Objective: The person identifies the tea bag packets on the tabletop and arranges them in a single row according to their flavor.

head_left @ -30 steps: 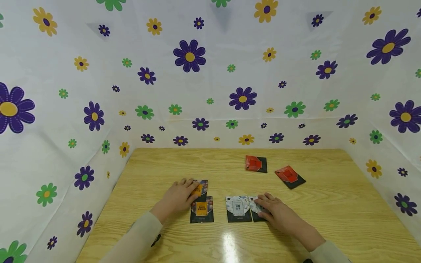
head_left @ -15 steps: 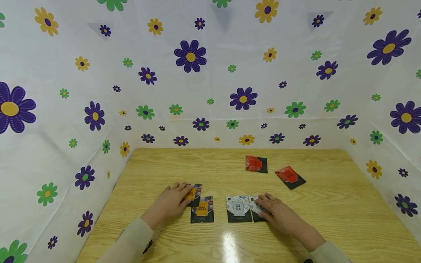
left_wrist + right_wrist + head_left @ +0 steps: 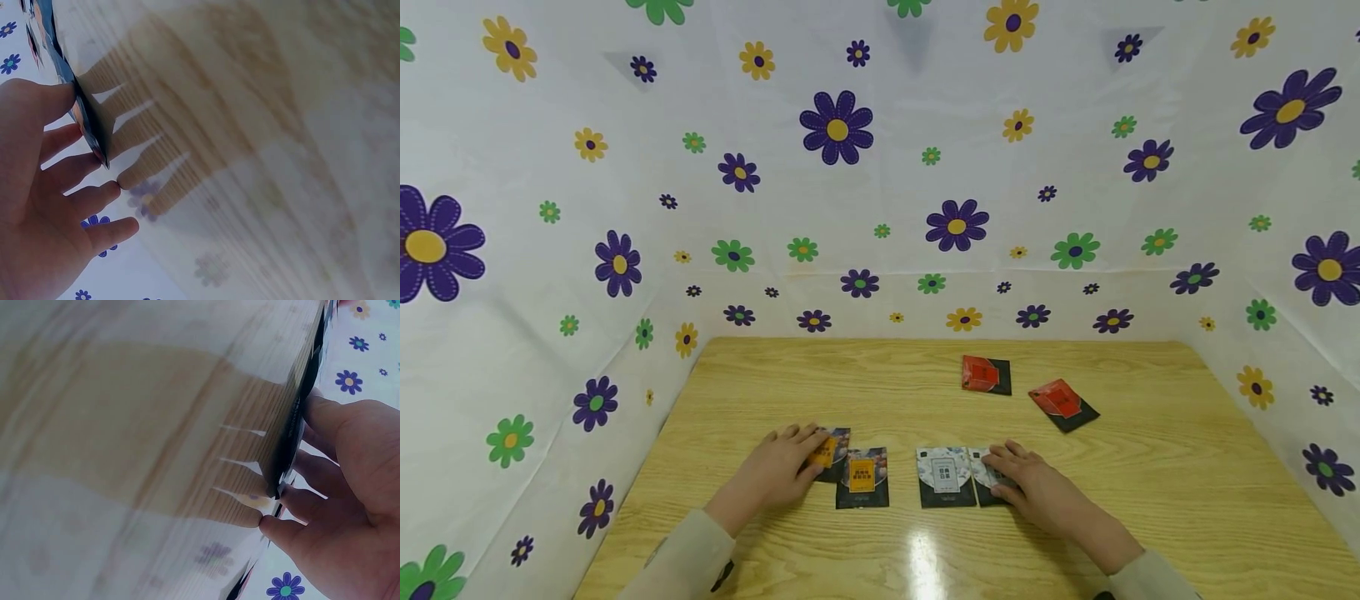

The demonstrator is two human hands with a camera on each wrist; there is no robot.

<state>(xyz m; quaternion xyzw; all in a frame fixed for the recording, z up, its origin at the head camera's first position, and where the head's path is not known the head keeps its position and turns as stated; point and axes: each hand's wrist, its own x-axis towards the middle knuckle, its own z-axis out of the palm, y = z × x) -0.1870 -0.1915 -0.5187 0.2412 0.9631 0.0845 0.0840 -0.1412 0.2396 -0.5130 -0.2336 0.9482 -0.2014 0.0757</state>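
My left hand [image 3: 777,469] rests with extended fingers on a flat sachet with an orange label [image 3: 824,452], covering its left part. Right beside it, a matching orange-label sachet [image 3: 862,478] lies at the near right, their edges meeting. In the left wrist view, the fingers and thumb touch the sachet [image 3: 92,122], seen almost edge-on. Further right, my right hand [image 3: 1039,493] lies over a white-and-black sachet [image 3: 987,481], whose right side is hidden. A second white-and-black sachet [image 3: 946,477] adjoins it on the left. The right wrist view shows the fingertips against the covered sachet [image 3: 292,437].
Two red-and-black sachets lie farther back: one nearly straight [image 3: 987,375], the other turned at an angle [image 3: 1064,405]. The wood-grain table [image 3: 820,367] is bounded at the back and sides by a white flower-patterned cloth [image 3: 760,208].
My left hand has slid its orange-label sachet left and toward me, from behind the matching one to its left side. The right hand stays put on its white-and-black sachet.
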